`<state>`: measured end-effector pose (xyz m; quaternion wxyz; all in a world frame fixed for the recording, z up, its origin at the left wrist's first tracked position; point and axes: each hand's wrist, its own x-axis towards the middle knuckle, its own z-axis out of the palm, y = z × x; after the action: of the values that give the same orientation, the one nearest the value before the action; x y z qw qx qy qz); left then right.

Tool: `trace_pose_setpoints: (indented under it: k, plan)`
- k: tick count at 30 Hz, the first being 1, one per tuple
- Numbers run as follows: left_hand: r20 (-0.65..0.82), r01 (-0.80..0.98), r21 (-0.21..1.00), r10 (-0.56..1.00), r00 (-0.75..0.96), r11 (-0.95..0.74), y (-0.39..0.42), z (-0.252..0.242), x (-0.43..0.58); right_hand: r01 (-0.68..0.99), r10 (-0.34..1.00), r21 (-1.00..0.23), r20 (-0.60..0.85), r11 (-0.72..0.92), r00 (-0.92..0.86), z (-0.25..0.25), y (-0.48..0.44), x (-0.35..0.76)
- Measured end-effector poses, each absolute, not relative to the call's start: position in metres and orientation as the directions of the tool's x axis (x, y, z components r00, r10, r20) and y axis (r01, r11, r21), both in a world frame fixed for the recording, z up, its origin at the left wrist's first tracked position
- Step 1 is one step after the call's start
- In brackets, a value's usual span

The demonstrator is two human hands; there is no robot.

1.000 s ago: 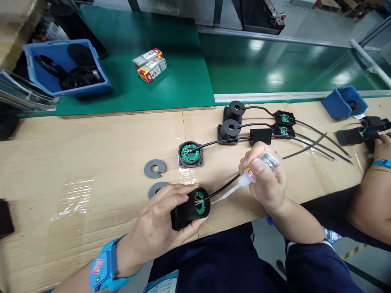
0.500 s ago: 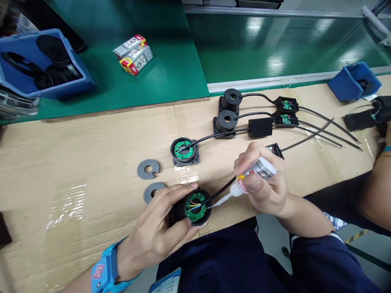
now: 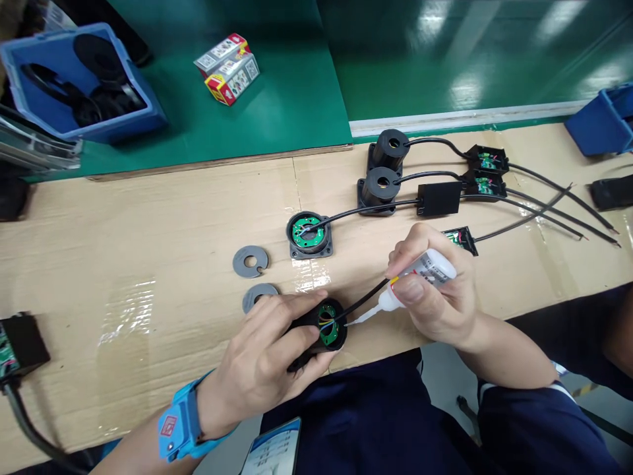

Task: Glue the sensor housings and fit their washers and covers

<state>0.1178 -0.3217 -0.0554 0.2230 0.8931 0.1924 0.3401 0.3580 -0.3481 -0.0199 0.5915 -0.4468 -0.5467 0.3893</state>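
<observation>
My left hand is closed around a round black housing, tilted so its open face turns to the right. Inside sits a green ring-shaped circuit board with coloured wires, and a black cable runs out of it. My right hand grips a white glue bottle between thumb and fingers. Its thin nozzle tip is at the housing's inner rim; whether it touches I cannot tell. Two grey slotted discs lie beyond my left hand, the nearer one partly covered by it.
Another housing lies face up, cabled to a black box. Two upright housings and open boxes with circuit boards stand behind. A blue bin and a red-and-white carton rest on the green surface. Another person's arm is at right.
My left hand has turned the housing, so its open face points more to the right. The nozzle stays at its rim. The view has shifted, bringing a boxed circuit board into sight at left.
</observation>
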Motion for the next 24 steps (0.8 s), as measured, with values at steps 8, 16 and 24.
trace_pose_setpoints:
  k: [8,16,24]
  plan:
    - [0.509,0.171,0.595,0.533,0.676,-0.785,-0.3224,-0.0569,0.1165,0.081,0.959,-0.956,0.283,0.281,0.012,-0.019,-0.3467,0.3539]
    - [0.503,0.206,0.581,0.546,0.67,-0.788,-0.3225,-0.0569,0.1161,0.133,0.96,-0.951,0.277,0.279,-0.039,-0.0176,-0.3464,0.3519]
    - [0.505,0.221,0.553,0.534,0.678,-0.804,-0.3222,-0.0584,0.1146,0.137,0.956,-0.946,0.29,0.294,-0.048,-0.0159,-0.3467,0.3538]
